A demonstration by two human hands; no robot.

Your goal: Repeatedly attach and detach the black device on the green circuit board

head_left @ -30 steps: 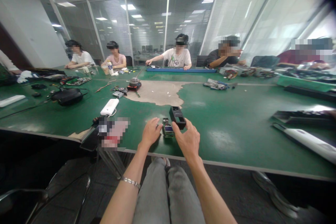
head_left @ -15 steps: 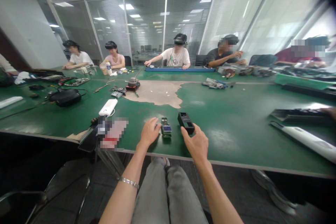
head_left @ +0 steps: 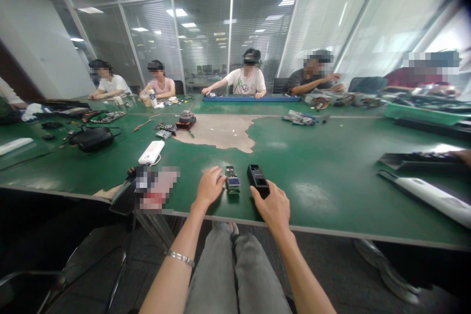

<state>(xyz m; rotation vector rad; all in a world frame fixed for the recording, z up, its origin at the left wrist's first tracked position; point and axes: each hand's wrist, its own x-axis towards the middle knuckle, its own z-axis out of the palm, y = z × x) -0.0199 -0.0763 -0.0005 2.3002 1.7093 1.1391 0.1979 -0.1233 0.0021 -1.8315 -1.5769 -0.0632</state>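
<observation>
A small circuit board (head_left: 233, 181) with a blue-violet screen stands on the green table just in front of me. My left hand (head_left: 211, 186) rests at its left side, fingers loosely bent and apart, with the fingertips close to the board; nothing shows in its grasp. To the right of the board is a black plastic housing (head_left: 258, 180) with rectangular cutouts and a row of small holes. My right hand (head_left: 273, 202) has its thumb and fingers around the near end of this housing. The fingers' undersides are hidden.
Left of my hands are a white power bank (head_left: 151, 152) with a cable and a black pouch (head_left: 91, 137). A bare patch (head_left: 221, 132) marks the table's middle. A long white device (head_left: 429, 196) lies at right. Several people sit along the far side, one by a blue bar (head_left: 252, 98).
My right hand and the black housing have come slightly toward me and left, and the housing's tilt has changed. My left hand stays nearly in place beside the circuit board.
</observation>
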